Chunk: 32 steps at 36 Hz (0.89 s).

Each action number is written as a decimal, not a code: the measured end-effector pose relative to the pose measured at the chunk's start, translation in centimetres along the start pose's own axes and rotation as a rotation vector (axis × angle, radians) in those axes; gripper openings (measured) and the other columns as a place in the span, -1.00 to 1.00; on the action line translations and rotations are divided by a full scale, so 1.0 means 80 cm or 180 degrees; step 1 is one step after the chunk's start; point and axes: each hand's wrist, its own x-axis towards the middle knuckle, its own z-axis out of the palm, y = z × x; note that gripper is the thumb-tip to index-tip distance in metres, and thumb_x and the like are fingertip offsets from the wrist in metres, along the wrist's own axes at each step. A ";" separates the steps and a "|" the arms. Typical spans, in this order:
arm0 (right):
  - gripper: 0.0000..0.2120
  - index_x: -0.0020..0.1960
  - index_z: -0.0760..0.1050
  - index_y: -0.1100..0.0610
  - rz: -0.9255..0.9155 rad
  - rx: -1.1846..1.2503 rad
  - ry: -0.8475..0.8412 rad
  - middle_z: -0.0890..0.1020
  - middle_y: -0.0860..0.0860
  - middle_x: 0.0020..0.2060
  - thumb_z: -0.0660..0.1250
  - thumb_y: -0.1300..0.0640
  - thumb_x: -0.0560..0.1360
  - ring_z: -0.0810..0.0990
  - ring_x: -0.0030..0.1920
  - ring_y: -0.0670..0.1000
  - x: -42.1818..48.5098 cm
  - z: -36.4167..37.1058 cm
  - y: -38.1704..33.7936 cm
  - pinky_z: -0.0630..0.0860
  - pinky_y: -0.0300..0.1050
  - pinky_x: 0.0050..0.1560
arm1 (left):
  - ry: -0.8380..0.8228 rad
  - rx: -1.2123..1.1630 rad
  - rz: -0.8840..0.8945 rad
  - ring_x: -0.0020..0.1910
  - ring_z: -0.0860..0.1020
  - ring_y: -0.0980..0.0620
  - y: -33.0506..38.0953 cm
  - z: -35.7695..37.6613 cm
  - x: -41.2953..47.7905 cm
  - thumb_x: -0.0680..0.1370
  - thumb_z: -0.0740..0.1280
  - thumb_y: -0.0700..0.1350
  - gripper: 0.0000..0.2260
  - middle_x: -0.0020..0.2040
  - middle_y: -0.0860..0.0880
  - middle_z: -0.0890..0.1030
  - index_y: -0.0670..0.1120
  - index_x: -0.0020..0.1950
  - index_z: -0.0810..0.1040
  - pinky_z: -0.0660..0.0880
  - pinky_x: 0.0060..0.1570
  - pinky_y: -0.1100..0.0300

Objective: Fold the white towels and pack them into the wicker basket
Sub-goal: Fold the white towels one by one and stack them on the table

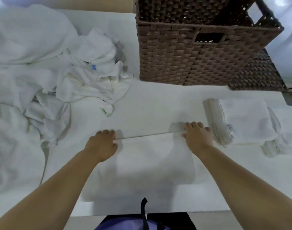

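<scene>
Several towels already lie folded in a neat stack point(241, 123) on the right side of the white table point(158, 103), just beside the person's right hand point(198, 136), with what looks like a second, lower folded bundle point(274, 146) past it. None of them seems to have reached the wicker basket point(191, 60), which stands at the far edge of the table; the part of its inside that shows holds only dark weave. A big crumpled heap point(42, 72) of white towels covers the left of the table, so I judge the folding well short of done and the packing not begun. One towel point(146, 163) lies flat right in front of the person, between the forearms, its straight far edge running from hand to hand. The left hand point(103, 145) grasps the left end of that edge, fingers curled over it and thumb on the near side. The right hand holds the right end in the same way. Both hands sit at the far corners, the cloth spreading from them toward the body. This reads as one fold in progress, though how many layers the towel has is hard to tell.
</scene>
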 end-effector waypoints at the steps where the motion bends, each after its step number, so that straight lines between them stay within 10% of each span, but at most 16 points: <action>1: -0.70 0.26 0.37 0.08 0.0023 -0.0029 0.0144 0.49 0.03 0.16 0.16 -0.03 0.60 0.40 0.21 0.10 -0.007 0.003 -0.003 0.35 0.01 0.15 | 0.0123 0.0138 0.0046 0.19 0.39 -0.07 0.006 0.003 0.000 0.58 0.16 0.07 -0.66 0.20 -0.04 0.43 -0.06 0.28 0.33 0.41 0.07 0.07; 7: -0.63 0.32 0.38 0.07 -0.0314 0.0647 -0.0224 0.43 0.01 0.30 0.16 -0.08 0.59 0.40 0.27 0.07 -0.075 0.012 -0.041 0.36 0.00 0.19 | 0.0440 0.0037 0.0670 0.28 0.34 -0.06 0.049 0.018 0.003 0.59 0.17 0.10 -0.61 0.31 -0.01 0.37 -0.01 0.38 0.32 0.36 0.16 0.07; 16: -0.39 0.54 -0.20 0.24 -0.0683 0.0034 -0.1251 -0.37 0.17 0.49 0.03 0.15 0.62 -0.32 0.51 0.13 -0.082 0.038 -0.054 -0.18 0.23 0.47 | 0.0222 0.0086 0.0418 0.25 0.38 -0.07 0.058 0.021 0.011 0.59 0.16 0.12 -0.60 0.27 -0.02 0.38 -0.01 0.38 0.31 0.42 0.08 0.03; 26: -0.29 0.49 -0.23 -0.29 -0.0388 -0.0165 -0.0740 -0.42 0.03 0.48 0.01 0.27 0.58 -0.43 0.47 0.20 0.016 -0.003 -0.048 -0.32 0.33 0.40 | -0.0287 -0.0522 -0.0206 0.08 0.52 -0.06 0.062 0.015 0.011 0.52 0.23 0.22 -0.58 0.12 -0.06 0.53 -0.09 0.18 0.41 0.44 -0.05 0.12; 32: -0.38 0.53 -0.03 -0.06 0.0206 0.0674 -0.0191 -0.20 0.14 0.51 0.21 0.07 0.58 -0.09 0.50 0.21 0.006 -0.001 -0.048 0.06 0.10 0.48 | -0.0311 -0.0580 -0.0256 0.05 0.54 -0.06 0.081 0.020 0.009 0.49 0.24 0.29 -0.50 0.09 -0.05 0.55 -0.09 0.20 0.44 0.44 -0.08 0.12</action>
